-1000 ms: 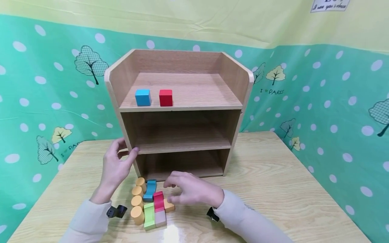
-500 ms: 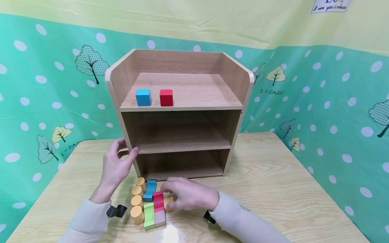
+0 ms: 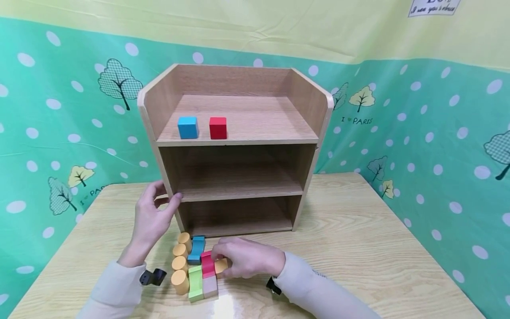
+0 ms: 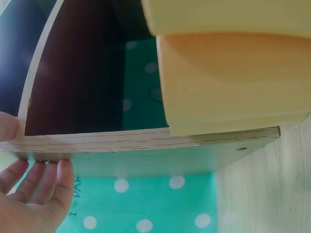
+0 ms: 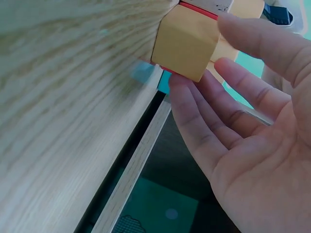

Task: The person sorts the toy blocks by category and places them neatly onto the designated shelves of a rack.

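Note:
My left hand (image 3: 151, 219) grips the side edge of a small wooden shelf (image 3: 239, 196), thumb at the front edge and fingers on the outer side, as the left wrist view also shows. Low in front of the shelf, my right hand (image 3: 251, 258) holds a light orange block (image 5: 184, 41) between thumb and fingertips. That block sits beside a red curved block (image 3: 208, 265). Near it lie a blue curved block (image 3: 197, 251), a green curved block (image 3: 195, 283) and a pale grey-pink block (image 3: 210, 287). Several orange cylinders (image 3: 180, 264) stand in a row on the left.
On the shelf's top board sit a blue cube (image 3: 188, 128) and a red cube (image 3: 218, 128). The shelf stands on a light wooden table (image 3: 358, 248). A green dotted cloth (image 3: 430, 133) hangs behind and to the right.
My right hand has come down and slightly left to the light orange block, and its fingers have closed around it. The left hand has stayed on the shelf's side.

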Available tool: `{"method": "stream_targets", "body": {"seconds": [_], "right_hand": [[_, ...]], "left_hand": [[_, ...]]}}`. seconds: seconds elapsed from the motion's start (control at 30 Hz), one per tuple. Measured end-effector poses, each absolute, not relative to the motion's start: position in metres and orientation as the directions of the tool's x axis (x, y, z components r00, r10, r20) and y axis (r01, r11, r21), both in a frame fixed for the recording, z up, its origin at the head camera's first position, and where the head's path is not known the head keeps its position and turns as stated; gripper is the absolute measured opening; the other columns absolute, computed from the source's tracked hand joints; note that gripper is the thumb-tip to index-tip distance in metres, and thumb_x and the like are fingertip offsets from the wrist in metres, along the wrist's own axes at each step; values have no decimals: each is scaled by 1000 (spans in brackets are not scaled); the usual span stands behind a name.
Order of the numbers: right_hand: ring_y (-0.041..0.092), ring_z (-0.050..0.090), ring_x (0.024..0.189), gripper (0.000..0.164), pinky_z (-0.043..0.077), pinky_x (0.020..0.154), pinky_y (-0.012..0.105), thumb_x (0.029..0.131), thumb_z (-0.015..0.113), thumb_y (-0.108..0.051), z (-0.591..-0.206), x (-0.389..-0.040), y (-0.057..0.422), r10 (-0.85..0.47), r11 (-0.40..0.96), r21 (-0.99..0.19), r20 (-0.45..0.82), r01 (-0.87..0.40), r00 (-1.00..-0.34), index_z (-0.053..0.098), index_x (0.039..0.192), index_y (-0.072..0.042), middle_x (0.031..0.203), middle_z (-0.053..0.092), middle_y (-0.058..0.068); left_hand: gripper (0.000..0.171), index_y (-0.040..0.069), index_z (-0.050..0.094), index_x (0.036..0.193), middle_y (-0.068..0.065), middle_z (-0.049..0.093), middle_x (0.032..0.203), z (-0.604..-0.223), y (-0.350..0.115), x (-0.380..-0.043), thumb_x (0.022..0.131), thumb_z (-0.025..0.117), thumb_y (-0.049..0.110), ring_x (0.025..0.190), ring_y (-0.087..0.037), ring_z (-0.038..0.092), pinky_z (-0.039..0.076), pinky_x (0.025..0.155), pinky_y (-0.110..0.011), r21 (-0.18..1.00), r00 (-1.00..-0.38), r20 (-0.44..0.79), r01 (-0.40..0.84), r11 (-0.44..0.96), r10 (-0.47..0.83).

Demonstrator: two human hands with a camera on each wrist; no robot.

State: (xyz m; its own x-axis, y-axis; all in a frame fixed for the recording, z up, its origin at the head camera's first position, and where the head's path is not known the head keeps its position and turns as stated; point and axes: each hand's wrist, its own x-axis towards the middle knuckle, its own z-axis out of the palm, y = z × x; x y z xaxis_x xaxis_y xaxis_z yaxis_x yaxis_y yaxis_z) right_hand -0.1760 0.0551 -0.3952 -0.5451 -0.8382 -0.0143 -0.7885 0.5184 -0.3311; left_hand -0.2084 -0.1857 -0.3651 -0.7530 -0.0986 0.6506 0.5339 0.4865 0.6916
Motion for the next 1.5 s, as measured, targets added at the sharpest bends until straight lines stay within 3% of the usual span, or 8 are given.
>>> {"method": "stream_targets", "body": {"seconds": [0.23, 0.5, 0.8, 1.03, 1.33, 1.5], "right_hand": [[1, 45, 77, 25, 39, 66, 9, 80, 77, -19, -397, -179, 55, -857, 492, -310, -5, -814, -516, 65, 103, -19, 90, 53, -11], [1, 48, 80, 29, 40, 70, 9, 77, 75, -11, -398, -185, 62, -855, 487, -311, 23, -816, -519, 64, 103, -15, 96, 56, -10], [2, 49, 84, 39, 43, 75, 11, 76, 79, -15, -400, -192, 67, -836, 522, -343, -26, -781, -548, 63, 112, -14, 102, 58, -9], [2, 50, 83, 36, 43, 75, 12, 77, 79, -17, -402, -193, 65, -831, 533, -354, -47, -768, -555, 63, 109, -16, 100, 58, -11], [2, 51, 82, 34, 43, 73, 11, 77, 78, -14, -404, -195, 66, -832, 525, -361, -31, -770, -553, 64, 108, -16, 99, 59, -12], [3, 51, 83, 33, 42, 74, 10, 78, 77, -14, -403, -196, 67, -837, 515, -362, -18, -777, -547, 64, 108, -15, 99, 59, -11]], "left_hand": [[44, 0, 54, 125, -13, 60, 112, -365, -185, -209, 84, 70, 2, 96, -9, 52, 46, 78, -12, 696, -762, 638, 508, 508, -111], [42, -1, 54, 124, -14, 60, 111, -355, -179, -200, 85, 69, 2, 95, -10, 53, 48, 79, -14, 695, -762, 638, 509, 508, -109], [42, 1, 54, 124, -13, 60, 112, -362, -183, -206, 85, 69, 4, 96, -10, 52, 48, 79, -16, 702, -770, 628, 498, 508, -112], [43, 4, 55, 125, -9, 60, 112, -366, -185, -208, 85, 71, 7, 96, -11, 53, 49, 79, -17, 701, -769, 630, 505, 503, -106], [41, -3, 53, 123, -16, 59, 112, -352, -175, -196, 86, 67, 1, 96, -12, 52, 44, 79, -10, 695, -764, 636, 505, 512, -110], [43, 2, 54, 125, -12, 59, 113, -362, -183, -205, 85, 70, 4, 96, -11, 52, 47, 79, -14, 696, -766, 634, 504, 512, -107]]}}
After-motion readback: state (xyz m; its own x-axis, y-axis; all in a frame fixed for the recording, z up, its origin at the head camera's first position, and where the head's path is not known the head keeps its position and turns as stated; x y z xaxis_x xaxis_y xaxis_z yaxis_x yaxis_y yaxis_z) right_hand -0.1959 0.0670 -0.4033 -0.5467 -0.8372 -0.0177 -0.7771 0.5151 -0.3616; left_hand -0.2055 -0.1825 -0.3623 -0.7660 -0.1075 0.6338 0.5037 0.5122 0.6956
